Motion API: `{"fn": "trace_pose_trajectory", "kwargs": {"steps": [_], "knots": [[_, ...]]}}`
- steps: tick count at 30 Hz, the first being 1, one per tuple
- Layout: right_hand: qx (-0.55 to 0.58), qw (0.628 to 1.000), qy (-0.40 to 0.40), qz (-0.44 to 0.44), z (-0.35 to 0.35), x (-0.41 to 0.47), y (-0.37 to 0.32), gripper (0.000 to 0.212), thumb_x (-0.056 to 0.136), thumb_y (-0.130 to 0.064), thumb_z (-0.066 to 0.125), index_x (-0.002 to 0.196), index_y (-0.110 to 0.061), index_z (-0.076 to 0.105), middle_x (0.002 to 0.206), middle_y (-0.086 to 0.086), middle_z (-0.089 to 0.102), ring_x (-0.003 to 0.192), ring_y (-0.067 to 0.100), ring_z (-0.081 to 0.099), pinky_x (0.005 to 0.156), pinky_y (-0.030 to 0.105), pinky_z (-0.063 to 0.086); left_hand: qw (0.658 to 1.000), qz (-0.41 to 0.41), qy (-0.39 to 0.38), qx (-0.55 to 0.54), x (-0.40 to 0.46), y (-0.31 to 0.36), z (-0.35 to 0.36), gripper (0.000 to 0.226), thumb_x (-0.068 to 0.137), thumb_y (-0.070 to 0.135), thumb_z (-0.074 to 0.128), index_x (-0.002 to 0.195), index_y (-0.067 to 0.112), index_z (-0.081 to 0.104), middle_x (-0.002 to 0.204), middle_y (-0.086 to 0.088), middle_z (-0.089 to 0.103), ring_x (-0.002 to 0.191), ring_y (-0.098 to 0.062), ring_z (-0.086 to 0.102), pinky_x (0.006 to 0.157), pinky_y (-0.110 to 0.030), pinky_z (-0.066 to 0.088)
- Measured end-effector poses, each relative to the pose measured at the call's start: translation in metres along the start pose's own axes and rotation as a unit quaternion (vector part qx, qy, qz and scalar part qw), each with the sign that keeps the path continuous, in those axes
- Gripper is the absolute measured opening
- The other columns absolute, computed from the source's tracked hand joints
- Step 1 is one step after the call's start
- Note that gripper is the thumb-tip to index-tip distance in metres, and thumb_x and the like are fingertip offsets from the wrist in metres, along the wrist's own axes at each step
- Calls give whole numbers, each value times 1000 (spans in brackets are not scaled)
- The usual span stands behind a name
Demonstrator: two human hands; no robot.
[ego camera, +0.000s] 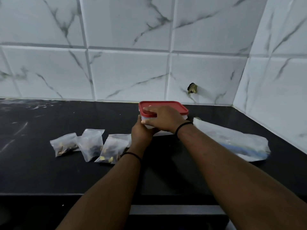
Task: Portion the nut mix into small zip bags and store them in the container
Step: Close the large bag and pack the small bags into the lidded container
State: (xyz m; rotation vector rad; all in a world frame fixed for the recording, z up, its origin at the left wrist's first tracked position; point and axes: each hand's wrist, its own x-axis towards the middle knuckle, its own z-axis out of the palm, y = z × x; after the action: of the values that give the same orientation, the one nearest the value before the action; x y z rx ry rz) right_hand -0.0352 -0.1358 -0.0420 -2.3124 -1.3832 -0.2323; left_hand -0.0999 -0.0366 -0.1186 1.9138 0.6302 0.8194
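Three small bags of nut mix lie on the black counter at the left: the first bag, the second bag and the third bag, close together and overlapping a little. None of them is in the container yet. If the person forgets one, or if a zip is not fully closed, nuts can spill out when the bag is lifted; I cannot tell from here if the zips are closed.

The left hand holds the near left corner of the container, with the thumb up against its side. The right hand lies over the red lid, with the fingers curled down on the lid's left edge. It seems the lid is being opened. If the lid comes off suddenly, the light container can slide or tip on the smooth counter.

At the right lies the big bag, flat and partly on a white sheet. The right forearm passes just above it and could drag it.
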Motion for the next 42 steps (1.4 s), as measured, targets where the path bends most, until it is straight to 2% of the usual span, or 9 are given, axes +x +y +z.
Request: {"fn": "trace_pose_trajectory", "kwargs": {"steps": [5,8,11,16,19,23,31,37,42], "knots": [[-129,983,119,-52,26,16,-9,38,100,-48,47,110,-21,72,102,5,75,91,28,68,79,38,52,993,22,3,118,7,-1,0,22,92,25,61,111,16,57,88,3,61,78,-13,56,56,-21,32],[-213,953,174,-128,40,20,-6,30,96,-35,61,82,-10,70,69,9,69,56,28,64,52,32,47,993,6,12,118,6,0,-2,5,94,21,56,99,19,55,74,10,54,67,-8,52,51,-17,30],[-256,932,201,-161,36,23,-2,28,95,-29,60,81,-6,68,61,10,66,46,27,61,42,29,43,995,-5,7,97,2,4,-3,12,91,25,63,98,20,54,74,12,53,74,-12,53,53,-16,32],[-182,958,189,-120,7,39,-4,28,103,-29,48,104,-6,63,91,14,73,77,35,70,66,39,55,997,-16,-3,71,0,7,1,62,75,41,84,126,18,57,117,-2,69,106,-23,65,92,-35,52],[-174,965,158,-119,2,38,1,30,105,-33,44,115,-10,61,103,11,72,87,33,69,77,42,55,997,-12,3,73,0,6,1,66,74,43,84,128,19,56,120,-3,69,109,-24,65,91,-33,50],[-138,971,123,-148,-2,32,9,25,104,-31,48,117,-11,57,106,12,70,88,33,67,74,39,51,998,-12,6,64,-1,6,0,66,74,41,84,129,18,56,122,-3,68,111,-24,63,88,-31,47],[-113,987,105,-33,-10,20,45,29,102,-39,48,116,-20,65,96,10,73,88,33,67,74,38,50,998,-6,8,57,-2,7,0,67,73,40,86,130,19,57,121,-2,69,111,-23,63,87,-30,48],[-10,985,169,39,-56,40,45,26,102,-36,49,104,-14,63,89,14,69,81,30,60,69,34,34,999,-3,10,52,-1,5,0,64,73,38,86,127,21,58,121,-2,69,111,-25,64,93,-36,51],[132,952,252,113,-80,30,69,23,102,-30,47,112,-11,57,96,2,64,91,27,62,82,38,49,999,-8,9,33,1,1,2,77,74,34,86,139,20,48,130,-4,63,120,-26,59,98,-38,49]]}}
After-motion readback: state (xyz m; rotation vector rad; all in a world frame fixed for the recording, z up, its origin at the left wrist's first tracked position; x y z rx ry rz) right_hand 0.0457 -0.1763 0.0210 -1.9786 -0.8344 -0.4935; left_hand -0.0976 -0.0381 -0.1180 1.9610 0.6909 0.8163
